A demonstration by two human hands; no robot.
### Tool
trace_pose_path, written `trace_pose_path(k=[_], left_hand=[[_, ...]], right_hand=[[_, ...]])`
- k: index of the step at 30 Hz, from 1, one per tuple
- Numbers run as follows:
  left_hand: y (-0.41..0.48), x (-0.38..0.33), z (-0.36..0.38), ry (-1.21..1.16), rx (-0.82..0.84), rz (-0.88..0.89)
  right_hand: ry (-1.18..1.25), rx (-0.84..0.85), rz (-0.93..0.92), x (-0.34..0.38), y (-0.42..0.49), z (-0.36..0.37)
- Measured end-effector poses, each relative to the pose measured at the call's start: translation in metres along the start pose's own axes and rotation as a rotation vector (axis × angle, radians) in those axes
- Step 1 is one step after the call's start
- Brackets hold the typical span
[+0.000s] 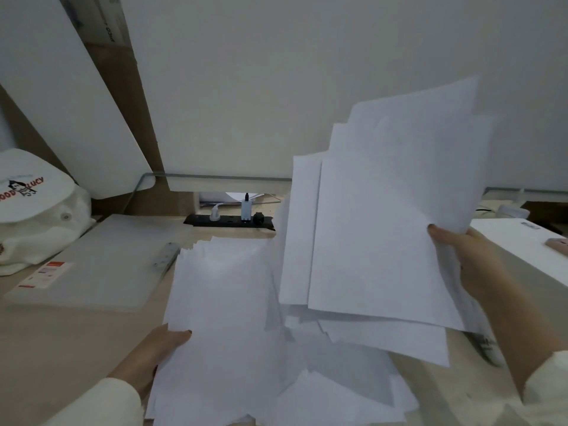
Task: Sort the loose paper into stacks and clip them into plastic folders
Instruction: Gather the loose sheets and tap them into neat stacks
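Right hand (470,262) pinched a fanned bunch of plain white paper sheets (378,229) by its right edge. The thumb was pressed on the front face and the fingers were hidden behind. The bunch was raised off the beige desk (61,348), its long axis near upright and leaning away from us, sheets splayed and not squared.

Below and left of that grip lay the loose pile of white paper sheets (227,318), flat on the desk and messy, with corners sticking out. Left hand (159,348) was at the pile's left edge, thumb on top and fingers out of sight under the sheets, so we logged it as pinching the edge.

Further left, past the left hand, sat the translucent frosted plastic folder (101,262). It was shut and flat, its long axis running away from us. Its metal clip bar (167,258) was on the side facing the pile, just beside the pile's far-left corner.

We judged the next move turns on this: the folder lay well apart from the right-hand grip, across the whole pile. The left hand was clearly the nearer one. The bunch likely needs squaring before clipping.

Beyond the pile sat a black power strip (230,221). A white cloth bag (33,210) sat left of the folder.
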State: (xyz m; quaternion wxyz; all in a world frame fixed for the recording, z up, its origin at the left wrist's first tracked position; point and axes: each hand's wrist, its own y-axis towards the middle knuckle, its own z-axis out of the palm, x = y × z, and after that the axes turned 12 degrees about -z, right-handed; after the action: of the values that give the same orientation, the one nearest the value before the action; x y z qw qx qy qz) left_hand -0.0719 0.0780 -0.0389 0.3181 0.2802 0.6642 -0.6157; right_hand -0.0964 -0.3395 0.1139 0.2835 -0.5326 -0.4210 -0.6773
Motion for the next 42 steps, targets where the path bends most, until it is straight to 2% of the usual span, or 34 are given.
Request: trace_pose_path(k=[3, 6, 8, 10, 11, 14, 16, 20, 23, 26, 29, 33, 36, 42], left_hand=[[-0.009, 0.0, 0.004, -0.008, 0.007, 0.007], [-0.027, -0.003, 0.011, -0.036, 0.046, 0.056], [-0.041, -0.008, 0.018, -0.066, 0.015, 0.191], [-0.057, -0.022, 0.024, -0.107, -0.095, 0.35], [-0.064, -0.03, 0.025, -0.147, -0.067, 0.399], [-0.069, -0.05, 0.027, -0.293, 0.324, 0.28], [-0.067, -0.056, 0.029, -0.319, 0.393, 0.252], [-0.062, -0.064, 0.029, -0.324, 0.321, 0.332], [-0.062, -0.069, 0.028, -0.264, 0.235, 0.376], [-0.066, -0.076, 0.031, -0.189, 0.237, 0.455], [-0.064, -0.083, 0.037, -0.129, 0.198, 0.511], [-0.068, -0.095, 0.039, -0.185, 0.193, 0.575], [-0.073, -0.105, 0.031, -0.177, 0.233, 0.646], [-0.072, -0.106, 0.041, -0.058, 0.274, 0.649]], right_hand=[[0.109, 0.023, 0.017, 0.006, -0.005, -0.001], [0.203, 0.121, 0.086, 0.006, -0.014, 0.005], [0.248, 0.177, 0.172, -0.003, -0.019, 0.013], [0.281, 0.236, 0.257, -0.018, -0.027, 0.023], [0.296, 0.265, 0.285, -0.025, -0.032, 0.028], [0.32, 0.345, 0.318, -0.045, -0.048, 0.047], [0.33, 0.374, 0.308, -0.057, -0.057, 0.059], [0.322, 0.432, 0.281, -0.063, -0.064, 0.069], [0.282, 0.544, 0.264, -0.054, -0.064, 0.069], [0.198, 0.612, 0.208, -0.046, -0.057, 0.074], [0.184, 0.622, 0.156, -0.038, -0.054, 0.085], [0.214, 0.562, 0.092, -0.029, -0.045, 0.095], [0.265, 0.574, 0.045, -0.023, -0.039, 0.095], [0.224, 0.618, 0.013, -0.025, -0.044, 0.109]])
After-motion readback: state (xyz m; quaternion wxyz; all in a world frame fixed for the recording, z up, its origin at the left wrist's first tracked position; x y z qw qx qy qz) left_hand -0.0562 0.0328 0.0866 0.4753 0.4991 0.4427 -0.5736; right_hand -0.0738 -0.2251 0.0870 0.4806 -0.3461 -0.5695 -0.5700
